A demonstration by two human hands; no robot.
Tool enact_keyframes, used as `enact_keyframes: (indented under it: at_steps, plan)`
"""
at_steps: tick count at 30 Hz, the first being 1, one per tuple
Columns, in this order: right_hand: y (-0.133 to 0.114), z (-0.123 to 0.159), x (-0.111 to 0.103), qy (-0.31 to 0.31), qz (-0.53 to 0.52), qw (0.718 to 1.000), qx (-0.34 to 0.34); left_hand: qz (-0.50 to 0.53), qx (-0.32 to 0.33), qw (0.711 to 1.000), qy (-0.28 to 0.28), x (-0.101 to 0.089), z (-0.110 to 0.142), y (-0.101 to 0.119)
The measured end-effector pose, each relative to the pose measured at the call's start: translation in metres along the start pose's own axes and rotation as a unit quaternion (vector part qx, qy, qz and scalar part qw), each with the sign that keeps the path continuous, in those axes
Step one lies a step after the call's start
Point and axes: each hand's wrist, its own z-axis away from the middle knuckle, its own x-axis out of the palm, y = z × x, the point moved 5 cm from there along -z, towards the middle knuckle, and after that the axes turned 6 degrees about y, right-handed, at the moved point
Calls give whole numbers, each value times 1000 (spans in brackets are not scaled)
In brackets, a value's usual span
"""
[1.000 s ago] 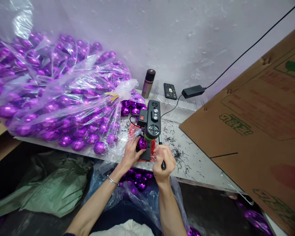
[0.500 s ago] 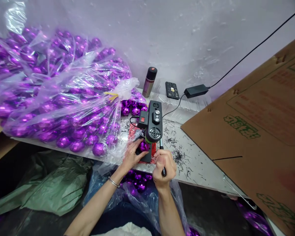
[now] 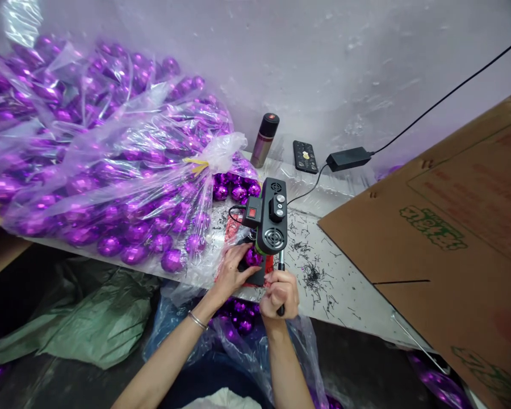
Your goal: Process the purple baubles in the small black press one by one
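At the bench's near edge, the left hand [image 3: 232, 271] steadies a purple bauble [image 3: 252, 257] under the small black press [image 3: 271, 218] while the right hand [image 3: 280, 293] grips its lever [image 3: 281, 278], many baubles remaining in the clear bag [image 3: 111, 170].

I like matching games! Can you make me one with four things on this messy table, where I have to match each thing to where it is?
Things:
1. shiny purple plastic ball
2. black lever handle
3. grey metal flask with a black cap
4. yellow tie

Places:
A. knotted round the neck of the clear plastic bag
B. standing upright by the wall
C. under the black machine, touched by the left hand
D. in the grip of the right hand

Pairs: 1-C, 2-D, 3-B, 4-A
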Motion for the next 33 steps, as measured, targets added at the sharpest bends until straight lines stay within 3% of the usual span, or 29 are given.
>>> enact_keyframes:
  at_steps: [13,18,24,26,29,33]
  plan:
    - [-2,-6,4,12,25,998,-55,5,19,1000,12,1,-1,1]
    - [2,-1,7,-11,14,997,-79,19,30,999,27,1,-1,2]
    - [-15,-31,1,-9,17,1000,5,24,32,999,21,1,-5,2]
    - [-24,-45,-1,-12,19,999,37,19,40,999,26,-3,4,3]
    - [-33,-56,-1,-27,12,999,32,9,79,996,26,-14,37,10]
    - [-31,-46,0,-44,13,999,9,36,104,993,-39,-27,73,17]
